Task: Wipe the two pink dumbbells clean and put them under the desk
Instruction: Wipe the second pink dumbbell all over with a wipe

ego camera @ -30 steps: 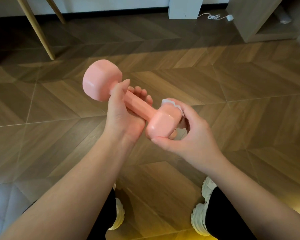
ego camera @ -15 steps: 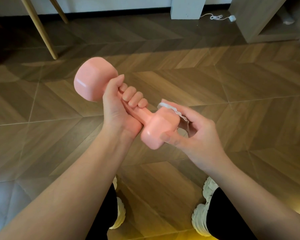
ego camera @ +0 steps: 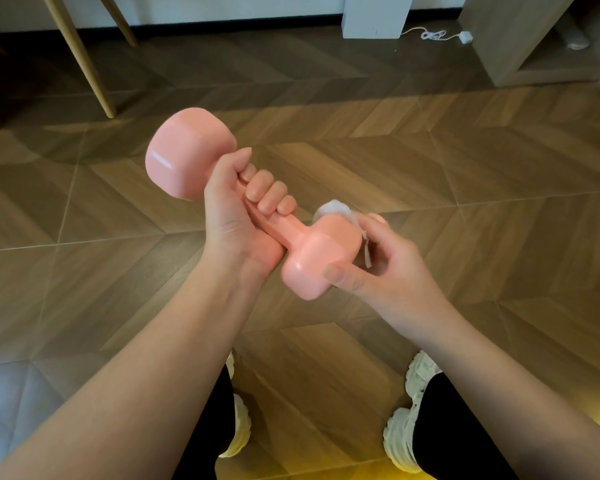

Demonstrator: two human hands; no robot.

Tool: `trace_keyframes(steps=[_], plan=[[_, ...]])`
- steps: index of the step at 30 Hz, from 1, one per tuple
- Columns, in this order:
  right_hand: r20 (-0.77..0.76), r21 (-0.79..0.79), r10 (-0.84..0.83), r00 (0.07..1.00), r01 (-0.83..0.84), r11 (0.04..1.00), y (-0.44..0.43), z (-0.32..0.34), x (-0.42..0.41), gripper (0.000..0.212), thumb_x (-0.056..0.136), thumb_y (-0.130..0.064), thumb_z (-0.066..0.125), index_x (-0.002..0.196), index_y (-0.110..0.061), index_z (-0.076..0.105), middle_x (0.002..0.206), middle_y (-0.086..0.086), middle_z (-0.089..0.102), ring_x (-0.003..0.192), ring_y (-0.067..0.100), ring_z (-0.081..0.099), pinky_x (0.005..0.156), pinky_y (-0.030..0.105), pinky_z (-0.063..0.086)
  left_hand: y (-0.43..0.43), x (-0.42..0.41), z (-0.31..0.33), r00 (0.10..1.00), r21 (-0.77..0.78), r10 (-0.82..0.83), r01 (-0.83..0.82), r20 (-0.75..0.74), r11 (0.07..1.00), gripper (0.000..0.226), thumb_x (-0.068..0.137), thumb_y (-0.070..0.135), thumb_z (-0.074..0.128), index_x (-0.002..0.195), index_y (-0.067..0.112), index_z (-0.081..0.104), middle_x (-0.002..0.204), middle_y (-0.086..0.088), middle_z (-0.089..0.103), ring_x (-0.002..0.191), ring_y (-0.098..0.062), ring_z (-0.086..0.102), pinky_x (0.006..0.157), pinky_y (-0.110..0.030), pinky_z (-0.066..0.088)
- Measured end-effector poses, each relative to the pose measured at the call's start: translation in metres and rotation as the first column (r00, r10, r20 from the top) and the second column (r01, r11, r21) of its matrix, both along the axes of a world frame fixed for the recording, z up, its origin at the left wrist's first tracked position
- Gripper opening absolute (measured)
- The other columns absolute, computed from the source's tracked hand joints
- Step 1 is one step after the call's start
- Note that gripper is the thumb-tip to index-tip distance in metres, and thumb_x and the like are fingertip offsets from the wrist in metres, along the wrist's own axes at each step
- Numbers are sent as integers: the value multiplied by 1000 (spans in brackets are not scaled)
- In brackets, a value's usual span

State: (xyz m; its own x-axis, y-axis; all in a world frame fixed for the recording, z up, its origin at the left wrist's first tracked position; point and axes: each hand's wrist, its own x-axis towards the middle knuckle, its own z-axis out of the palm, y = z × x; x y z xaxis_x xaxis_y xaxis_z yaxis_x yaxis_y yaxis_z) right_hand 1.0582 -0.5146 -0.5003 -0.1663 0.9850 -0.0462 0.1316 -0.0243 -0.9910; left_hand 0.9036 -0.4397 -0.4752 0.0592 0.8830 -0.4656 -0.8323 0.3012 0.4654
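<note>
Herringbone wood flooring [ego camera: 465,174] fills the view, and everything of interest is held in the air above it. At the bottom edge, white shoes [ego camera: 406,441] and dark trouser legs are seen, and two bare forearms are raised from the lower corners toward the middle of the frame.

At centre the pink dumbbell [ego camera: 319,251] is held slantwise between the hands, one head up toward the upper left, the other down toward the right. Its handle is wrapped by the left hand [ego camera: 236,216], with the fingers curled fully round it and the thumb laid up toward the upper head. This grip is judged to steady the weight and to offer the lower head for cleaning.

That lower head is enclosed by the right hand [ego camera: 392,271]. The thumb is pressed on its near face and the other fingers are curled behind it, where a white wipe [ego camera: 333,206] is pinched against the far side. Only the wipe's crumpled edge is shown above the head. Wiping of this head is judged to be the step in hand. Only one dumbbell is seen.

Farther off, slanted wooden legs [ego camera: 84,64] are found at upper left; whether they belong to the desk cannot be told. A white cable [ego camera: 430,34] and an open shelf unit [ego camera: 499,46] are set along the top edge.
</note>
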Motion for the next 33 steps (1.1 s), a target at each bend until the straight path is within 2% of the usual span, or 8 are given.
trace_keyframes(steps=[3, 8, 12, 16, 23, 25, 29, 33], plan=[[6, -28, 31, 999, -31, 999, 0, 1, 2, 58, 68, -44, 73, 121, -24, 61, 90, -41, 59, 86, -14, 55, 76, 3, 39, 1, 0, 0, 1000, 7, -5, 5, -18, 1000, 39, 91, 19, 51, 57, 21, 33, 46, 8, 24, 40, -9, 23, 43, -23, 27], [268, 267, -90, 959, 16, 964, -7, 0, 2, 62, 81, -40, 73, 135, -15, 57, 103, -30, 58, 84, -2, 52, 77, 11, 39, 1, 0, -1, 1000, 2, 0, 0, -25, 1000, 36, 90, 20, 52, 58, 22, 34, 46, 8, 24, 41, -9, 23, 44, -22, 27], [60, 54, -9, 998, 6, 999, -2, -2, 1, 65, 75, -47, 70, 133, -21, 58, 101, -38, 59, 91, -6, 54, 80, 8, 39, 1, -1, -1, 1000, 12, -1, 2, -27, 1000, 37, 91, 20, 51, 58, 21, 34, 46, 8, 25, 41, -9, 24, 44, -23, 27], [206, 198, -62, 977, 20, 980, -6, -2, 1, 64, 80, -41, 74, 137, -15, 56, 110, -30, 58, 107, -8, 53, 90, 12, 38, 2, -1, 0, 999, 30, -12, 13, -37, 999, 37, 91, 20, 50, 58, 22, 34, 45, 8, 24, 40, -9, 23, 44, -23, 26], [116, 88, -74, 990, 64, 994, -4, -4, -3, 60, 80, -51, 65, 136, -32, 55, 96, -25, 55, 79, 19, 45, 72, 15, 38, 4, 0, -2, 999, -19, 31, -32, -42, 999, 37, 91, 19, 51, 58, 21, 35, 47, 7, 25, 40, -10, 25, 43, -23, 29], [160, 144, -65, 985, 42, 989, -6, -1, -3, 58, 83, -47, 66, 136, -26, 55, 97, -30, 56, 79, 9, 49, 76, 14, 39, 4, -1, -2, 999, -19, 27, -27, -42, 999, 37, 91, 20, 52, 58, 21, 35, 47, 8, 25, 40, -9, 25, 44, -23, 28], [342, 474, -131, 931, -51, 879, -10, -2, -6, 46, 94, -22, 62, 133, 2, 56, 140, 6, 55, 134, 15, 50, 111, 23, 33, 2, 1, -2, 998, -16, 4, -5, -68, 1000, 38, 91, 19, 52, 58, 22, 33, 47, 8, 24, 41, -9, 24, 45, -22, 28], [410, 324, -103, 906, -40, 945, -7, -6, -2, 56, 97, -42, 50, 144, -13, 46, 141, -10, 51, 136, 3, 41, 112, 31, 31, 2, 2, -3, 996, -16, 9, -10, -86, 1000, 37, 91, 19, 52, 59, 22, 34, 48, 7, 25, 42, -10, 25, 45, -23, 29]])
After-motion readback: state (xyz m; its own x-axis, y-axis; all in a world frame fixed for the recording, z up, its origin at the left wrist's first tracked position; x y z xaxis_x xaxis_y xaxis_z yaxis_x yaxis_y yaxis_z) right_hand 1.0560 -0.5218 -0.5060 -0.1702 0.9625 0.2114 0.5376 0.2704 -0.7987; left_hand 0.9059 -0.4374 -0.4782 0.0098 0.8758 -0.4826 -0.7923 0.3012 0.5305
